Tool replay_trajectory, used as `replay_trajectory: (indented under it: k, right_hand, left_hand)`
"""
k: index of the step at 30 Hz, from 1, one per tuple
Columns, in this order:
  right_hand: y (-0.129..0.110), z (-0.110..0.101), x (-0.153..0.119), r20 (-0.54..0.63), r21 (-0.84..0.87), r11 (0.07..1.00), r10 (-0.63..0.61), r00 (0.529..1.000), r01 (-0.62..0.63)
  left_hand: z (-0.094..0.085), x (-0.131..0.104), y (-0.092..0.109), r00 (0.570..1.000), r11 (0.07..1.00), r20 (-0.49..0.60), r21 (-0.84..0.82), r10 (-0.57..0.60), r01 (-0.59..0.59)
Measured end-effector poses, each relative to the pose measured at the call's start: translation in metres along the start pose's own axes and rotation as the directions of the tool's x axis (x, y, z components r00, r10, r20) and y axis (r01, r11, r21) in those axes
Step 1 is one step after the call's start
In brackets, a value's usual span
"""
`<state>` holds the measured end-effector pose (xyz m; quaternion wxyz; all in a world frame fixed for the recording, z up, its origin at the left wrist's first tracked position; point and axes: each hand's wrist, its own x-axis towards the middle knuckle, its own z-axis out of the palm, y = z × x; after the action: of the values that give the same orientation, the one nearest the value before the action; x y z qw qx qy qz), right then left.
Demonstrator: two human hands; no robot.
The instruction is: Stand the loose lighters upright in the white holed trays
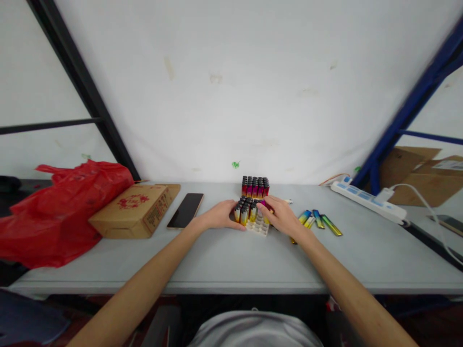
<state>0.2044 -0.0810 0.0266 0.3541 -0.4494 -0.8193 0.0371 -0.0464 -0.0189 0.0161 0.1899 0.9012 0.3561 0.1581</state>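
Observation:
A white lighter tray [259, 228] with rows of round-cornered slots sits in front of me on the table. Upright lighters [244, 212] with black tops fill its left and rear part, while the bare slots show at the front right. My left hand [222, 215] is curved around the tray's left side, thumb at the front corner and fingers behind. At the right side, my right hand [279, 212] pinches a lighter [266, 220] with a purple-to-yellow body over the slots. Its lower end is partly hidden. Close behind stands a block of red-purple lighters [255, 187].
Loose blue, green and yellow lighters [331, 225] lie right of my right hand. To the left are a dark phone [185, 210], a cardboard box [133, 210] and a red plastic bag [68, 212]. A white power strip [369, 201] lies at the far right, below a blue frame.

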Motion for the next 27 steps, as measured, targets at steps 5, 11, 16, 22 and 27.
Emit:
replay_trajectory:
  k: [5,11,16,22,27]
  right_hand:
    - [-0.005,0.004,-0.002,0.082,0.016,0.998,0.067,0.994,-0.068]
    - [-0.008,0.008,-0.002,0.141,0.101,0.979,0.163,0.976,-0.178]
    - [-0.003,0.011,-0.002,0.149,0.08,0.993,0.08,0.986,-0.092]
    - [0.001,0.014,-0.004,0.125,0.061,0.997,0.044,0.991,-0.052]
    - [0.001,0.02,-0.006,0.163,0.006,1.0,0.023,0.986,-0.025]
  left_hand:
    - [0.001,0.001,-0.003,1.0,1.0,-0.01,0.016,-0.003,0.003]
    - [0.003,0.001,-0.006,1.0,1.0,-0.015,-0.005,0.011,-0.011]
    - [0.004,0.002,-0.008,1.0,1.0,-0.02,-0.002,0.011,-0.011]
    - [0.005,0.002,-0.008,1.0,1.0,-0.024,-0.01,0.009,-0.009]
    - [0.004,0.002,-0.007,1.0,1.0,-0.015,-0.014,0.005,-0.005]
